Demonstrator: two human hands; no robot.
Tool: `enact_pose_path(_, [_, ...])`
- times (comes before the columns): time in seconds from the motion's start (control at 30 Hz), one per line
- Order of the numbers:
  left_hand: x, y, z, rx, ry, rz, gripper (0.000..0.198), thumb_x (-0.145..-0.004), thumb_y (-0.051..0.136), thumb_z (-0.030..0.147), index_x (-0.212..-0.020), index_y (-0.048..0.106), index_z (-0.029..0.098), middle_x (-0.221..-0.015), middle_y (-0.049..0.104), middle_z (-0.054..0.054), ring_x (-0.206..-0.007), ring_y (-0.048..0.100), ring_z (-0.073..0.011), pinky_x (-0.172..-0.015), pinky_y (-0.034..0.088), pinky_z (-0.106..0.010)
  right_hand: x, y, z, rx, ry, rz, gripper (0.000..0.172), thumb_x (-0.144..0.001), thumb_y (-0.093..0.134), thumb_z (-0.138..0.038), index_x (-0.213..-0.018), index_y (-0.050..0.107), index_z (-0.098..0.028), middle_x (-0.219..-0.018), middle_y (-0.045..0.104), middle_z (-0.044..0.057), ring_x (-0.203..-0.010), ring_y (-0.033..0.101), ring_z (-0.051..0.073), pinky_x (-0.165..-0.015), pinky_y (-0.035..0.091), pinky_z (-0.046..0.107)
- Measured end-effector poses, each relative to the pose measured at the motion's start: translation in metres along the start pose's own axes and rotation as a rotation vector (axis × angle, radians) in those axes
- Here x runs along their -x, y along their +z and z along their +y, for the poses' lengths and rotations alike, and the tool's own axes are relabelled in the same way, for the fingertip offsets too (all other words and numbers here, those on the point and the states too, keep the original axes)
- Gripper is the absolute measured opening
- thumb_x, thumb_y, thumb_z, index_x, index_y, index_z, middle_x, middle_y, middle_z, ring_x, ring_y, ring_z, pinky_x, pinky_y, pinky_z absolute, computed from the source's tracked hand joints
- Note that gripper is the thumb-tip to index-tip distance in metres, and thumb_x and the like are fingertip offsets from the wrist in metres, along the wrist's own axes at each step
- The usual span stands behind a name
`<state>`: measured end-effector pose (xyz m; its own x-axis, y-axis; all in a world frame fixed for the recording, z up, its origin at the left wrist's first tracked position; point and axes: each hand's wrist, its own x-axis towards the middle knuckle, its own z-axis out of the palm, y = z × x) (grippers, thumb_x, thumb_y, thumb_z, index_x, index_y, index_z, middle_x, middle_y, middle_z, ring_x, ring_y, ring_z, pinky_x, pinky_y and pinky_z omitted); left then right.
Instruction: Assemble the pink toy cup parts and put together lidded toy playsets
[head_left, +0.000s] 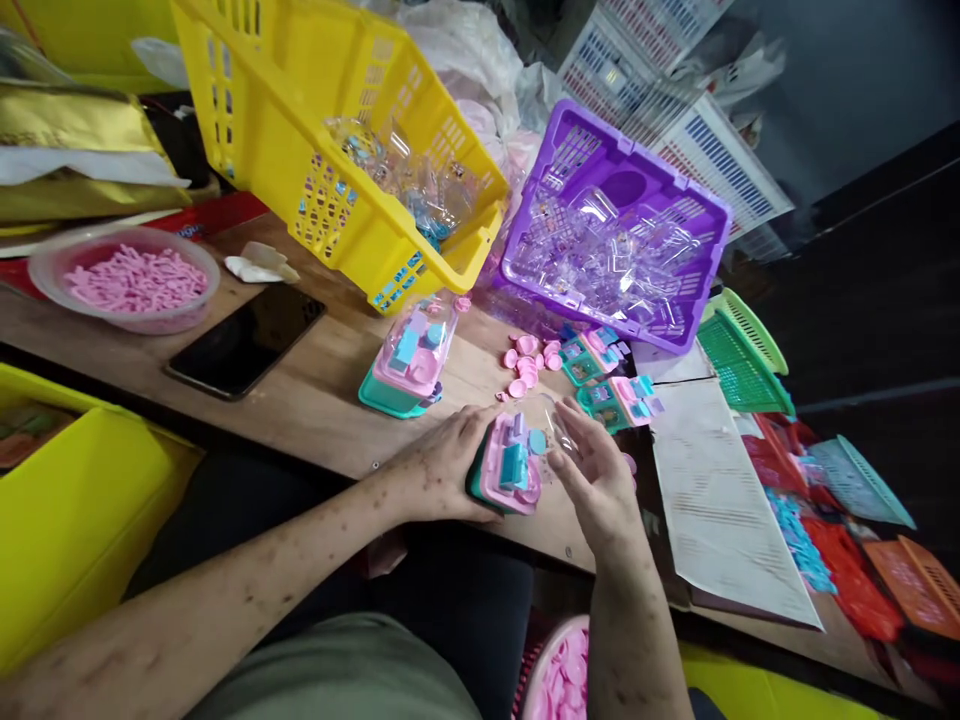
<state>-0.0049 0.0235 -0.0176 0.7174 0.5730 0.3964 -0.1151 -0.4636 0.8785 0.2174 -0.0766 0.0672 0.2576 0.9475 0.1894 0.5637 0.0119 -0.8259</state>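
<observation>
My left hand (pixel 442 465) grips a small toy set (pixel 508 468) with a teal base, a pink top and blue pieces, held just above the table's near edge. My right hand (pixel 592 470) is closed on a clear plastic cover (pixel 559 425) that it holds against the toy's right side. A finished toy under a clear cover (pixel 409 362) stands on the wooden table (pixel 315 400) to the left. Two uncovered toy sets (pixel 611 385) and a small heap of pink round pieces (pixel 529 362) lie just beyond my hands.
A tilted yellow basket (pixel 315 130) and a purple basket (pixel 615 230) hold clear covers. A bowl of pink parts (pixel 124 280) and a black phone (pixel 246 340) lie at left. Paper sheets (pixel 712 490), green baskets (pixel 742 360) and a yellow bin (pixel 67 500) surround the work spot.
</observation>
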Motion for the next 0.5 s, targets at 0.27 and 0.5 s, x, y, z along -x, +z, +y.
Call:
enact_pose_path(0.27, [-0.001, 0.004, -0.007, -0.002, 0.013, 0.004, 0.136, -0.065, 0.111, 0.039, -0.172, 0.029, 0.025, -0.165, 0.051, -0.018, -0.158, 0.051, -0.0425, -0.135, 0.041, -0.062, -0.006, 0.006, -0.015, 0.023, -0.093, 0.144, 0.073, -0.104, 0.040, -0.091, -0.147, 0.057, -0.035, -0.148, 0.069, 0.015, -0.137, 0.074, 0.039, -0.114, 0.063, 0.064])
enact_pose_path(0.5, [-0.002, 0.002, -0.004, 0.002, -0.026, 0.005, 0.131, -0.065, 0.110, 0.035, -0.170, 0.033, 0.021, -0.166, 0.052, -0.022, -0.158, 0.051, -0.0446, -0.133, 0.044, -0.064, -0.005, 0.019, -0.085, 0.551, -0.405, -0.102, 0.038, -0.109, 0.066, -0.048, -0.145, 0.072, -0.042, -0.146, 0.069, 0.011, -0.142, 0.064, 0.041, -0.123, 0.051, 0.069])
